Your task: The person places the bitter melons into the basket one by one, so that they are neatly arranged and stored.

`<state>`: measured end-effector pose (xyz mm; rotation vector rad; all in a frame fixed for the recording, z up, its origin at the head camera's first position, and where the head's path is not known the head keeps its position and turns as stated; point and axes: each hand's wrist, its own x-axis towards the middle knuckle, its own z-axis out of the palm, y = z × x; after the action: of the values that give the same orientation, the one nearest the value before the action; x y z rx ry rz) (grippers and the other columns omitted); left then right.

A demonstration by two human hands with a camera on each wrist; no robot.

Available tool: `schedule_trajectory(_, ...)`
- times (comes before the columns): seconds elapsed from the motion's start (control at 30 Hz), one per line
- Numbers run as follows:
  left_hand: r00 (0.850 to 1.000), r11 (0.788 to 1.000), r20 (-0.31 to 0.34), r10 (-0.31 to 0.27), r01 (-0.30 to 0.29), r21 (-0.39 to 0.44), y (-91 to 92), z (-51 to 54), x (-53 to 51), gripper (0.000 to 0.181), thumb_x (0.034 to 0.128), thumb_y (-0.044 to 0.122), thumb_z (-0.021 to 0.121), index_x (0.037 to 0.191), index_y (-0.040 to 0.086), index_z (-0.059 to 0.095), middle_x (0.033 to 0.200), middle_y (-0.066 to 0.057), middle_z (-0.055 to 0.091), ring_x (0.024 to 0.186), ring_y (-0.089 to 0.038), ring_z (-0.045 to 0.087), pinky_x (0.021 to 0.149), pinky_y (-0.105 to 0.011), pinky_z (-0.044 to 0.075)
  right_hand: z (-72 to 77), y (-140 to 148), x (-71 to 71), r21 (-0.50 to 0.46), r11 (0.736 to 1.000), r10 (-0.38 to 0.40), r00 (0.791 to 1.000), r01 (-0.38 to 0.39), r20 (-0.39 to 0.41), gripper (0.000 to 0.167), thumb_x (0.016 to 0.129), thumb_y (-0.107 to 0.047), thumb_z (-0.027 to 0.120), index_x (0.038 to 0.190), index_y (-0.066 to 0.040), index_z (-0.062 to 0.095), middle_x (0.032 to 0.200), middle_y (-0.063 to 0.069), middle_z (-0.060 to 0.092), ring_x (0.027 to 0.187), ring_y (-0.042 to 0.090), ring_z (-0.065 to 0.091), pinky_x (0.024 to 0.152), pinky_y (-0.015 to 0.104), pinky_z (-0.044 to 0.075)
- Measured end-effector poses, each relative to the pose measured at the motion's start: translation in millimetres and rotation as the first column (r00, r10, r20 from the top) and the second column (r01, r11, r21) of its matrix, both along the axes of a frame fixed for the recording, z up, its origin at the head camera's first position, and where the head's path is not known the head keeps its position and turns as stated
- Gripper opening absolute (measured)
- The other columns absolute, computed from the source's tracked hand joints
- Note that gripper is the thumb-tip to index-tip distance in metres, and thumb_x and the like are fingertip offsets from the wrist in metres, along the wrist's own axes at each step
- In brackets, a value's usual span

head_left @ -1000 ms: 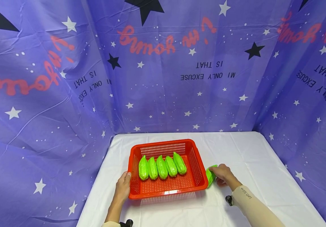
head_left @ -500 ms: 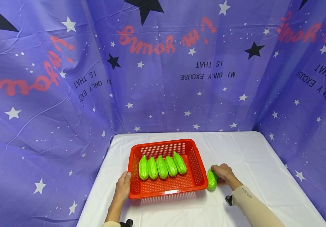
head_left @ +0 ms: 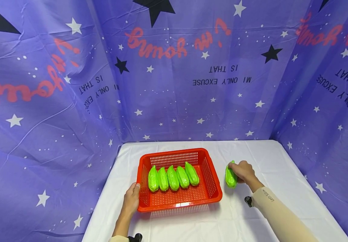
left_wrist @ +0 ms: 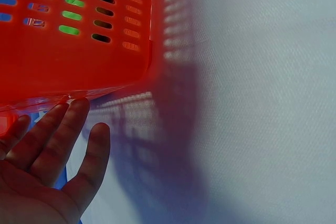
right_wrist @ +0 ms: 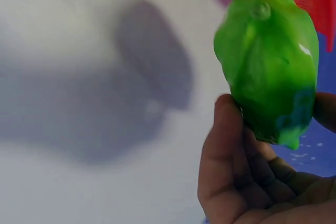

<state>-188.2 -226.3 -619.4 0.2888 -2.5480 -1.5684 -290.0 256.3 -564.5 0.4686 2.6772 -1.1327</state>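
In the head view, my left hand (head_left: 130,200) is at the left side of a red plastic basket (head_left: 180,207), with the thumb at its rim. From the left wrist, fingertips (left_wrist: 79,108) meet the edge of the basket, while the little finger stands apart from it. Several bright green bitter melons (head_left: 173,178) lie side by side inside. To the right of the basket, my right hand (head_left: 244,170) grips another bitter melon (head_left: 231,177) near its upper end. The right wrist view shows this bumpy melon (right_wrist: 270,61) pinched between thumb and fingers, above its shadow on the cloth.
A white cloth covers the table (head_left: 271,161) beneath the basket. Purple star-printed curtains (head_left: 192,111) hang behind and on both sides. Inside the basket, bare floor (head_left: 202,188) shows right of the row of melons.
My right hand has moved the bitter melon away from the basket's lower right corner, farther back and slightly right. My left hand, the basket and the melons inside have stayed put.
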Motion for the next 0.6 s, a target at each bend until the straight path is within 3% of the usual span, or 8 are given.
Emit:
schedule_trajectory(0.17, 1.0, 1.0, 0.002, 0.003, -0.003, 0.004, -0.5, -0.2, -0.2, 0.045, 0.1112, 0.033, 0.038, 0.135, 0.002, 0.06, 0.122, -0.022, 0.066, 0.114, -0.039, 0.061, 0.097, -0.052, 0.045, 21.1, -12.9, -14.0, 0.106, 0.994, 0.031, 0.997, -0.023, -0.076, 0.041, 0.088, -0.044, 0.058, 0.078, -0.005, 0.058, 0.07, 0.01, 0.061, 0.05, 0.021, 0.064, 0.045, 0.032, 0.053)
schedule_trajectory(0.37, 1.0, 1.0, -0.001, 0.002, -0.002, 0.01, -0.7, -0.6, -0.8, 0.045, 0.1112, 0.034, 0.038, 0.135, 0.002, 0.06, 0.121, -0.022, 0.067, 0.111, -0.037, 0.063, 0.095, -0.049, 0.046, 41.9, -37.4, -21.9, 0.127, 0.989, 0.086, 0.991, -0.073, -0.104, 0.041, 0.088, -0.045, 0.059, 0.072, -0.007, 0.061, 0.067, 0.009, 0.061, 0.049, 0.019, 0.062, 0.046, 0.032, 0.053)
schedule_trajectory(0.6, 1.0, 1.0, -0.004, 0.006, -0.006, 0.016, 0.2, -0.6, -1.7, 0.046, 0.1111, 0.035, 0.037, 0.134, 0.003, 0.061, 0.115, -0.02, 0.068, 0.103, -0.032, 0.064, 0.09, -0.044, 0.048, 56.1, -69.6, -27.7, 0.162, 0.977, 0.159, 0.979, -0.137, -0.131, 0.04, 0.087, -0.045, 0.06, 0.071, -0.008, 0.061, 0.066, 0.009, 0.061, 0.051, 0.021, 0.06, 0.044, 0.031, 0.051)
